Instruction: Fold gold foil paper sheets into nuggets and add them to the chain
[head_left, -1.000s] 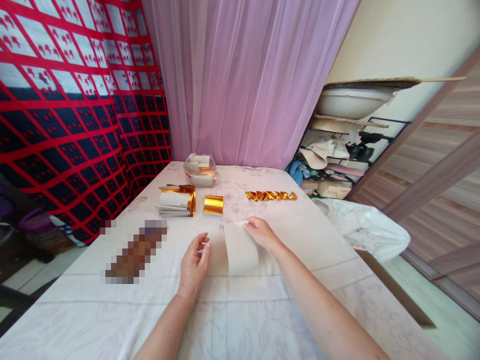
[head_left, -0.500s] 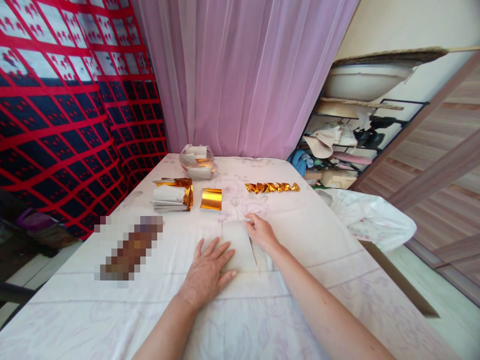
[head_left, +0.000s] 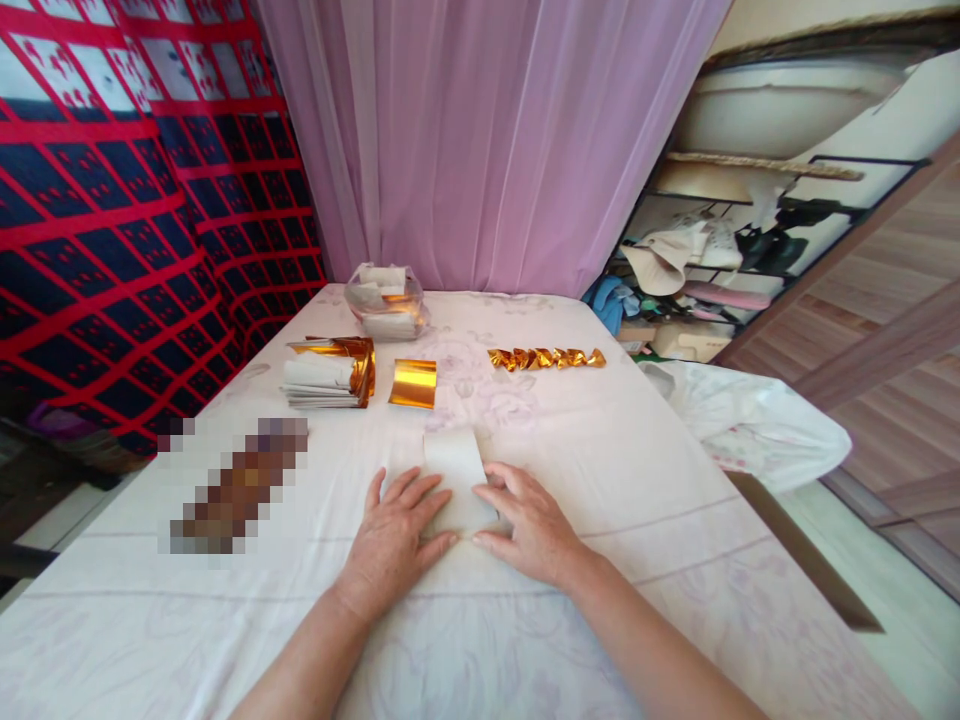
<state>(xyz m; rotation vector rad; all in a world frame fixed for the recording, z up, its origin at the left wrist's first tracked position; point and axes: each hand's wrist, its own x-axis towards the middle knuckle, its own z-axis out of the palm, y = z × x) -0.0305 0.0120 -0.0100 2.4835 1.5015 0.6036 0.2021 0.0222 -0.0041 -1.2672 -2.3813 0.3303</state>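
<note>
The paper sheet (head_left: 454, 470) looks matt and smooth; the desk (head_left: 637, 480) wears soft printed cloth; at 12 o'clock a glossy gold foil piece (head_left: 412, 383).

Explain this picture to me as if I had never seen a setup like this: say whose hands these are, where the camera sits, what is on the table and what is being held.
There is no machine here. The picture comes from a camera worn on a person's head, looking forward and down, so the two bare arms reaching in from the bottom are that person's own.

Both hands lie flat on a white paper sheet on a table covered by a pale flowered cloth. The left hand presses its near left part, the right hand its near right part. Nothing is lifted or pinched; neither hand has a closed grip.

Farther back lie a stack of gold and white sheets, a single curved gold sheet, a twisted gold strip and a clear bag of sheets. One patch on the left of the table is blurred out. Behind hangs a pink curtain.
</note>
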